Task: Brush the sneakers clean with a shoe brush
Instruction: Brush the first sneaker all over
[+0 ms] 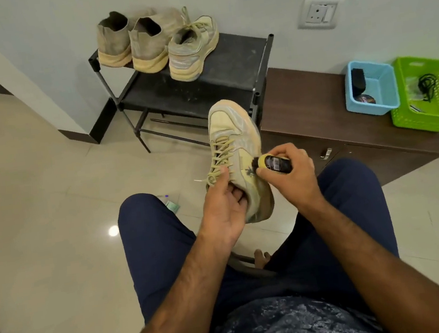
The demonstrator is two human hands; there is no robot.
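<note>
Holding one sneaker [234, 148] up over the lap, clear of the floor, toe pointed away toward the black shoe rack [228, 64]. Grips it at the collar with the left hand [224, 207], with fingers curled into the opening and the thumb laid across the lowest laces. Clamps the right hand [288, 177] around a small black bottle [274, 163] with a yellow applicator end, and presses that end to the sneaker's side panel, right at a dark smear [249, 172] on the pale material. Hands close together, one on either side of the shoe, not touching each other.

On the rack's top shelf, near the middle of its front edge: the second sneaker [191, 49], heel toward the camera, sole slightly over the edge. Along the left half of the same shelf, close against it: a pair of grey-brown boots [130, 39], heels also forward.

To the right of the rack, on the top of a low brown cabinet [302, 107], toward its right end: a blue basket [387, 109]. Standing on end in the basket's back left corner, untouched: the shoe brush [358, 76], with a round tin [366, 99] at the basket's front edge. Just beside it, at the cabinet's right corner: a green basket [426, 122] with a black cord [426, 84] inside.
</note>
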